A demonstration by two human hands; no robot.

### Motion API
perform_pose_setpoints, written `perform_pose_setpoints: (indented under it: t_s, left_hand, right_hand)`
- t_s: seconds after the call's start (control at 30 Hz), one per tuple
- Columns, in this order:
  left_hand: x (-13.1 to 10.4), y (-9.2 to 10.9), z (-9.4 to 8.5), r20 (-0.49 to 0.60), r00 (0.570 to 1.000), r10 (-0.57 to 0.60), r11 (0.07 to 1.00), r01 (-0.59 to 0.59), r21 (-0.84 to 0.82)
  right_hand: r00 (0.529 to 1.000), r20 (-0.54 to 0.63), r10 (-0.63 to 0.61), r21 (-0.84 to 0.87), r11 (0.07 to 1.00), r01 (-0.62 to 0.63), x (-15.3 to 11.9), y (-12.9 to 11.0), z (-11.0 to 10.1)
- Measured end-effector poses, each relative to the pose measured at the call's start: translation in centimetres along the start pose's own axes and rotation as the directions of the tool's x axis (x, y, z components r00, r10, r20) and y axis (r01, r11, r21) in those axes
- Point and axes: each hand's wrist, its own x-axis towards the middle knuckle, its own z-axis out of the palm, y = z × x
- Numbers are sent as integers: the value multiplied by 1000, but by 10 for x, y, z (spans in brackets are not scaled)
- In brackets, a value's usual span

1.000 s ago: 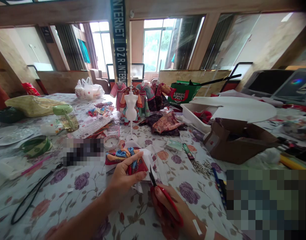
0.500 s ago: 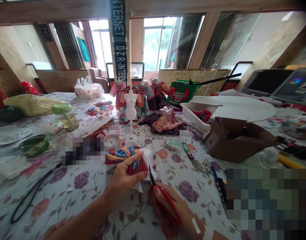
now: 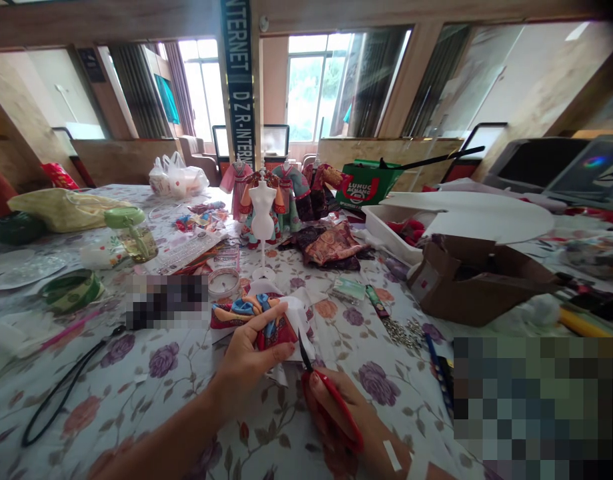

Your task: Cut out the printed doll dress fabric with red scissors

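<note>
My left hand (image 3: 251, 350) holds a piece of patterned fabric (image 3: 241, 307) in red, blue and orange. Its index finger and thumb reach over the right end of the cloth, beside white sheet material (image 3: 297, 313). In my right hand (image 3: 339, 407) are red-handled scissors (image 3: 336, 400), with a thumb on the handle. The dark blades point up and away, close to the white material at my left fingertips; whether they touch it I cannot tell. Behind the fabric stands a small white dress form (image 3: 263, 212), bare.
Several small dressed forms, including a pink robe (image 3: 237, 190), stand at the back. Dark red fabric (image 3: 333, 245) lies to their right. A cardboard box (image 3: 471, 287) and a white tray (image 3: 393, 233) occupy the right. Leftward are green tape (image 3: 69, 293) and a lidded jar (image 3: 133, 237).
Both hands keep nearly the same place. The scissors and my right hand have shifted only very slightly.
</note>
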Motion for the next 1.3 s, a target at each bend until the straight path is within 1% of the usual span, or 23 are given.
perform_pose_setpoints:
  t_s: [0.13, 0.33, 0.43, 0.5, 0.63, 0.8, 0.97, 1.07, 1.13, 1.17, 1.23, 1.27, 1.3]
  left_hand:
    - [0, -1, 1, -8, 1000, -4, 1000, 4, -22]
    - [-3, -2, 4, -46, 999, 9, 997, -13, -70]
    - [-3, -3, 5, -49, 999, -1, 996, -3, -93]
    - [-3, -3, 5, -54, 999, -2, 996, -3, -94]
    - [-2, -2, 5, -73, 997, 2, 997, -8, -80]
    - [-1, 0, 3, -45, 999, -19, 995, 15, -97]
    - [-1, 3, 2, -41, 998, -41, 997, 37, -74]
    - [2, 4, -1, -40, 999, -33, 996, 30, -78]
    - [6, 3, -6, -93, 995, -25, 995, 16, -95]
    - [9, 2, -8, -142, 990, -25, 995, 11, -104]
    - [14, 0, -12, -267, 964, -8, 996, -16, -87]
    - [15, 0, -13, -313, 950, 13, 998, -31, -51]
    - [15, 0, -12, -323, 946, 30, 999, -34, -7]
  right_hand:
    - [1000, -22, -20, 27, 999, 21, 1, 1, 1]
    - [1000, -16, -25, 2, 1000, 25, 1, 1, 2]
    - [998, -42, -36, 15, 999, 37, 1, 2, 3]
    - [998, -54, -40, 21, 999, 41, 1, 2, 3]
    - [999, -36, -29, 20, 999, 30, 1, 3, 3]
    - [997, -71, -21, 38, 999, 23, 0, 1, 3]
    - [999, -39, -18, 34, 999, 20, 3, 2, 1]
    - [1000, -18, -25, 4, 1000, 25, 0, -3, -1]
    - [999, 33, -17, -41, 999, 18, -3, -8, -3]
    - [997, 73, -10, -64, 998, 14, -4, -11, -6]
    - [990, 138, -10, -87, 996, 22, -5, -14, -11]
    - [989, 143, -33, -81, 996, 45, -4, -15, -13]
    - [989, 129, -69, -61, 995, 77, -3, -16, -16]
